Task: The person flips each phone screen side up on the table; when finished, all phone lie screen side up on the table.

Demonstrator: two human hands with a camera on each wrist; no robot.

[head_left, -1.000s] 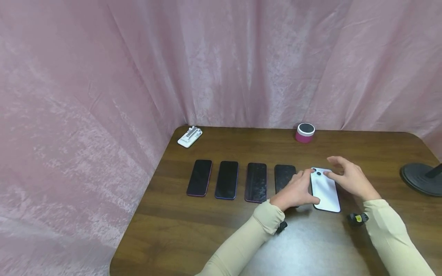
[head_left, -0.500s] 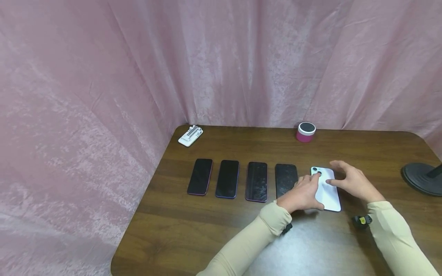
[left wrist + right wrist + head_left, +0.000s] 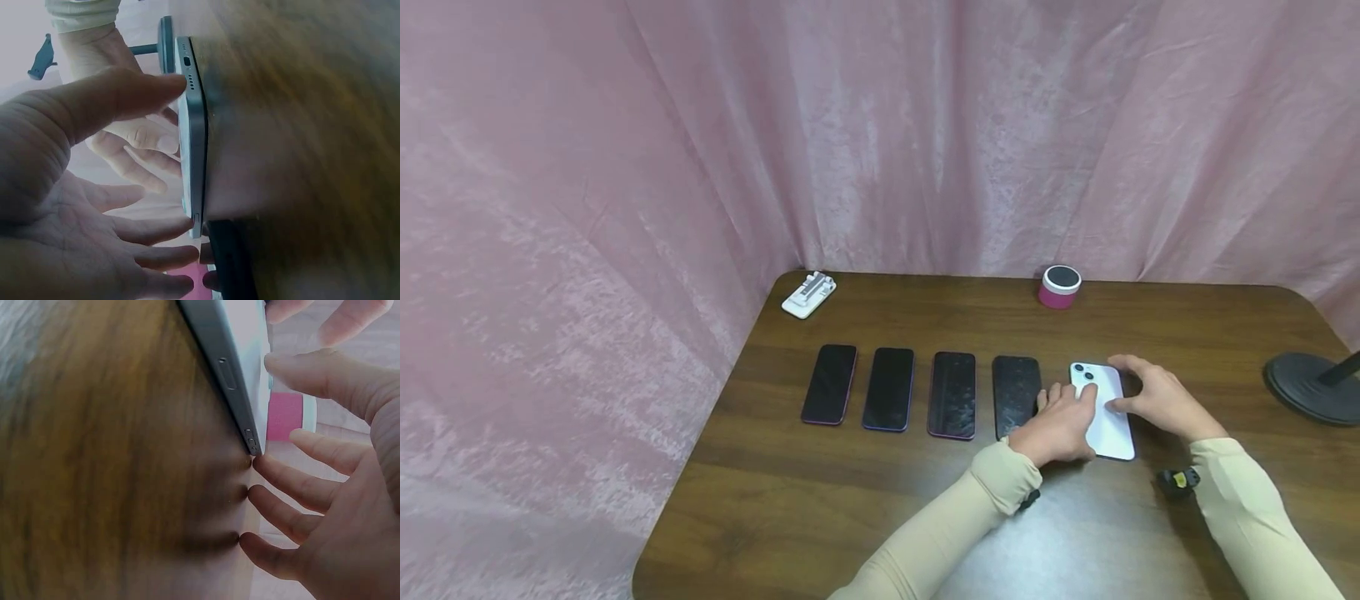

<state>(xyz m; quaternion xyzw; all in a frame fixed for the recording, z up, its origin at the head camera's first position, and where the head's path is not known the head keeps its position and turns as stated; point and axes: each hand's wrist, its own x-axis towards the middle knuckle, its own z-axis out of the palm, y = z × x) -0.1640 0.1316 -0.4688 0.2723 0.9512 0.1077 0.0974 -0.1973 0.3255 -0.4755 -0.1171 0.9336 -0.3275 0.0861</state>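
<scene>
A white smartphone (image 3: pixel 1111 429) lies on the table with its camera back facing up. My left hand (image 3: pixel 1054 427) is over its left side, fingers spread. In the left wrist view, the left thumb (image 3: pixel 165 87) touches the phone's bottom end and the index finger (image 3: pixel 156 228) meets the side near the far end. My right hand (image 3: pixel 1163 404) is at the upper right of the phone. In the right wrist view, its thumb (image 3: pixel 294 369) rests on the back, and other fingertips touch the table by the top corner. A black smartphone (image 3: pixel 1015 387) lies partly under my left hand.
Three more dark-screened smartphones lie in a row to the left: one (image 3: pixel 952 396), another (image 3: pixel 889 389) and the leftmost (image 3: pixel 830 384). Behind are a white phone-shaped piece (image 3: pixel 808 296) and a pink-and-white round jar (image 3: pixel 1060 287). A black round stand base (image 3: pixel 1307 387) is at right.
My left hand has shifted slightly right and down, its index finger moving from the camera corner down along the white smartphone. The right hand has dropped a little nearer to it. The phones stay put.
</scene>
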